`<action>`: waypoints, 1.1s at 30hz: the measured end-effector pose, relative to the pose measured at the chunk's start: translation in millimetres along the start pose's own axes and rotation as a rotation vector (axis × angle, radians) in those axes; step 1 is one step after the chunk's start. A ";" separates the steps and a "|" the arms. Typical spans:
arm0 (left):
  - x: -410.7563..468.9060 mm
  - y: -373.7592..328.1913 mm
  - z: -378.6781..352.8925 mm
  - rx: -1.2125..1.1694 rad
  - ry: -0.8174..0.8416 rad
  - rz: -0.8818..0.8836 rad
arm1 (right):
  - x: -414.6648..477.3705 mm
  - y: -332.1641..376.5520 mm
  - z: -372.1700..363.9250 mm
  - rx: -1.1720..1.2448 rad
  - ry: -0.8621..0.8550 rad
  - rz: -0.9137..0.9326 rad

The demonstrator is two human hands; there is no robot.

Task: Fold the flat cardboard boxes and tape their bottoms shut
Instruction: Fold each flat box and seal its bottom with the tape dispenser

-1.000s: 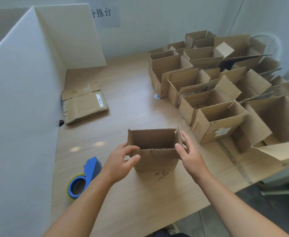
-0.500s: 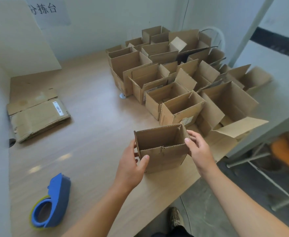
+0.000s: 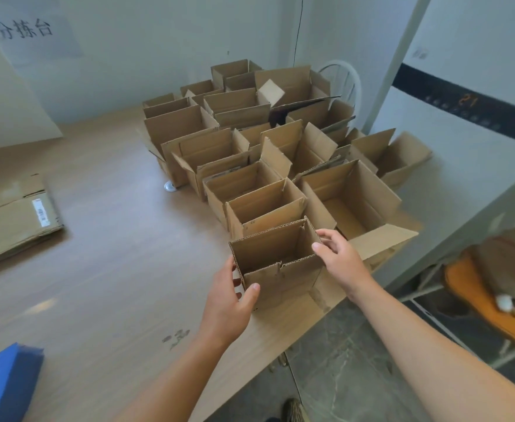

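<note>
**Box held at the row's near end**

An open-topped box (image 3: 280, 280) stands upright on the table (image 3: 113, 269) near its right edge, touching the nearest of the folded boxes (image 3: 265, 205). The left hand (image 3: 225, 303) grips its near left corner, thumb on the front face. The right hand (image 3: 340, 263) pinches the right wall at the rim. A flat stack (image 3: 15, 220) lies far left; a blue tape dispenser (image 3: 9, 382) sits bottom left.

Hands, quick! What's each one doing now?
Left hand: grips the small box at its near-left corner.
Right hand: holds the same box's right wall.
</note>
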State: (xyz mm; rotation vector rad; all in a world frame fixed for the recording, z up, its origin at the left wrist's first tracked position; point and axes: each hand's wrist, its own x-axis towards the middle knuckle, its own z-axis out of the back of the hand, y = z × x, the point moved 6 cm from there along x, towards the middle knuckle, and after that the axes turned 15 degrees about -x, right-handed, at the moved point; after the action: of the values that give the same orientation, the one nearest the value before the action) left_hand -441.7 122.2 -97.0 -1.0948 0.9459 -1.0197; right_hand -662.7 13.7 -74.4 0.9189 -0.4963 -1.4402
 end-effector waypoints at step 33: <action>34.8 -26.8 -71.3 0.410 -0.235 0.022 | 63.5 -30.0 66.2 -0.144 0.122 0.244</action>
State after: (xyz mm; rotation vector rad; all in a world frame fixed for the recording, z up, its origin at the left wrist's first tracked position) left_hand -504.9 68.0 -88.5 -0.8343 0.5277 -0.9877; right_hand -725.4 -59.7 -73.7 0.7969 -0.3937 -1.1755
